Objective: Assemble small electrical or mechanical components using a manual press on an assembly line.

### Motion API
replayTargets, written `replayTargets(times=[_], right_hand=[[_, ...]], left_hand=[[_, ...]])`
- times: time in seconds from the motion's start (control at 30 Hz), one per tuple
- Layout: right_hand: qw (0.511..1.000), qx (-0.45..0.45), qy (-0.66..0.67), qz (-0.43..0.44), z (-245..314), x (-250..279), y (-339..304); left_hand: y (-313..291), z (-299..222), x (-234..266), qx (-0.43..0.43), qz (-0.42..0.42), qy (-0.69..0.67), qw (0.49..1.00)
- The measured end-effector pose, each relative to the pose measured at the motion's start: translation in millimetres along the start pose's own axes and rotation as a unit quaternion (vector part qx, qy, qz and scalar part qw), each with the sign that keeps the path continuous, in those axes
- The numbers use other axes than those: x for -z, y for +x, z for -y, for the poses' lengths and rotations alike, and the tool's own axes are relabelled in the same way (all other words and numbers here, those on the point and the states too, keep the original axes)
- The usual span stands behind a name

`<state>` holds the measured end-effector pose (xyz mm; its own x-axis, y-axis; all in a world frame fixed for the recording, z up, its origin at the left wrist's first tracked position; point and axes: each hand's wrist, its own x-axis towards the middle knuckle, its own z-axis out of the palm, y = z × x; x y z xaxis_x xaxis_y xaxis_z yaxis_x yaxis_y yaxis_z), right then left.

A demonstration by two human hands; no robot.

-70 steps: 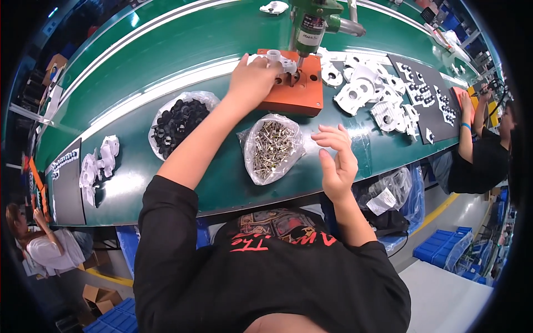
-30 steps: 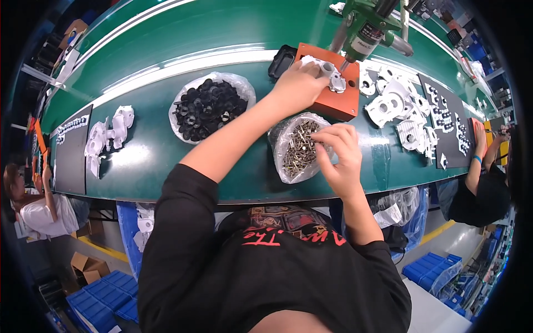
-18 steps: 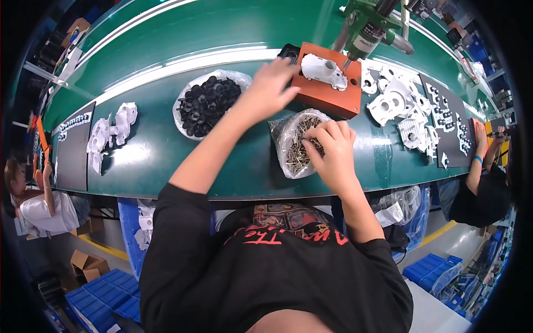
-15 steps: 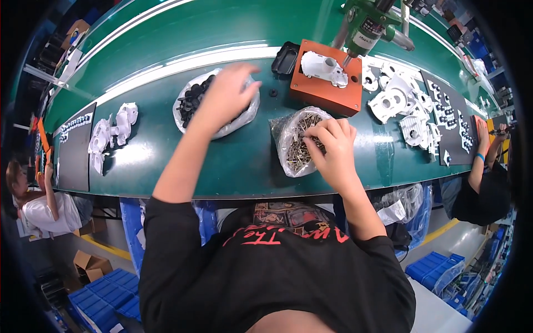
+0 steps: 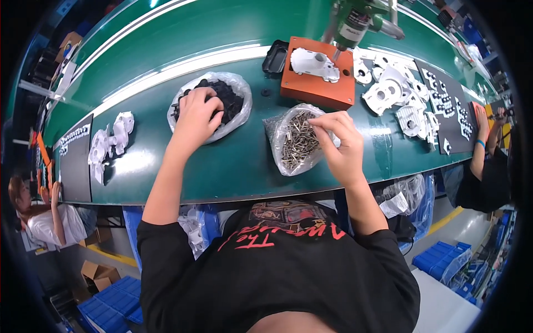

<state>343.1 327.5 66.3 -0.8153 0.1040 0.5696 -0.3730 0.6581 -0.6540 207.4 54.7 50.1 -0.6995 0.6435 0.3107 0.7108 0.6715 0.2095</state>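
Observation:
My left hand (image 5: 195, 117) reaches into a clear plastic bag (image 5: 244, 114) of small black plastic parts (image 5: 232, 104). Its fingers are bent and apart, with the tips among the parts. Over the right rim of a second plastic bag (image 5: 277, 145), full of short metal pins (image 5: 298, 141), is my right hand (image 5: 343, 145). Thumb and forefinger pinch together there; whatever is between them is too small to make out. Behind this bag, a white casting (image 5: 314, 64) lies on an orange block fixture (image 5: 316, 95) beneath a green press (image 5: 352, 25).
White castings (image 5: 388, 91) are piled right of the fixture, and others (image 5: 111, 141) lie at the left. Dark mats (image 5: 75, 166) with small parts flank both sides. A black tray (image 5: 275, 57) and a small black piece (image 5: 266, 92) sit near the fixture. Co-workers are at both ends.
My left hand has come down and back from above the bag into the black parts. My right hand has shifted slightly from over the pins to the bag's right rim, fingers pinched.

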Motion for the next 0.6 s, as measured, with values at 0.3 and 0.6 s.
replayTargets(times=[0.3,0.6], right_hand=[[0.989,0.025,-0.121,0.084,-5,-1,-2],[0.988,0.054,-0.138,0.053,-7,-11,-2]], left_hand=[[28,-7,17,0.159,-0.026,-0.635,0.755],[103,-33,-20,0.171,-0.045,-0.727,0.664]])
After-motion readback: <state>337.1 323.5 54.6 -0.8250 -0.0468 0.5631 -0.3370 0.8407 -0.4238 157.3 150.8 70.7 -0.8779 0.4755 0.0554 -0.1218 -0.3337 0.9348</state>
